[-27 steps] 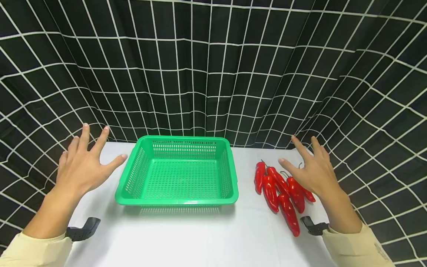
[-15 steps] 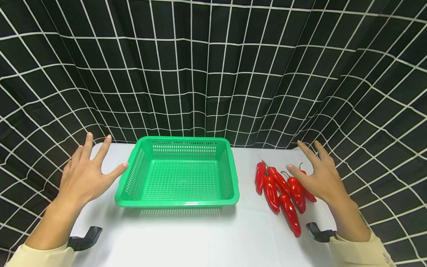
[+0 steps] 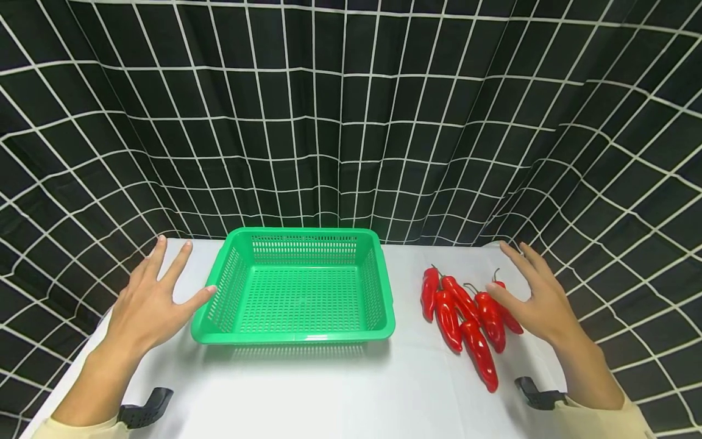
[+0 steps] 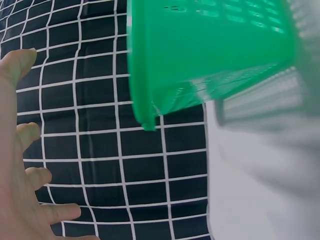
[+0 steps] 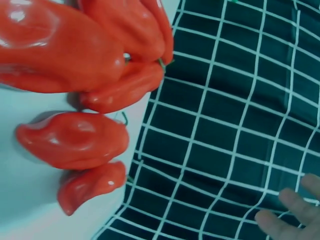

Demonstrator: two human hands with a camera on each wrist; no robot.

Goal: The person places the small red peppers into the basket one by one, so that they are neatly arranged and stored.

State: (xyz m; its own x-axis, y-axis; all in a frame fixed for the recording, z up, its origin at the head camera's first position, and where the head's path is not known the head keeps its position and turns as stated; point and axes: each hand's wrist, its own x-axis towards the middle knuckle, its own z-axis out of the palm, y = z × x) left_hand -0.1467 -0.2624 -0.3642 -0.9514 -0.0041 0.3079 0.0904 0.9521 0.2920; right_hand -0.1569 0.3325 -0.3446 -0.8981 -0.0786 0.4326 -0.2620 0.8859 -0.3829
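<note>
A green plastic basket (image 3: 293, 336) with slotted walls sits left of centre on a white table. My left hand (image 3: 150, 305) hovers by its left side, fingers spread, thumb tip over the rim in the head view; touching or apart I cannot tell. In the left wrist view the same hand (image 4: 20, 165) appears at the left, holding nothing, beside the basket (image 4: 215, 50). Several red chili peppers (image 3: 448, 320) lie in a cluster on the right. Above their right edge hangs my right hand (image 3: 540, 302), spread and holding nothing; it partly hides one pepper. The right wrist view shows the peppers (image 5: 75, 140) close up.
Black cloth with a white grid (image 3: 340, 122) rises behind the table and along both sides. The white tabletop (image 3: 329, 396) stretches in front of the basket and between it and the peppers. Each wrist wears a black camera mount (image 3: 147, 408).
Both hands have drawn back toward the body and slightly to the right, still spread. Basket and peppers have shifted only slightly in the picture, keeping their places on the table.
</note>
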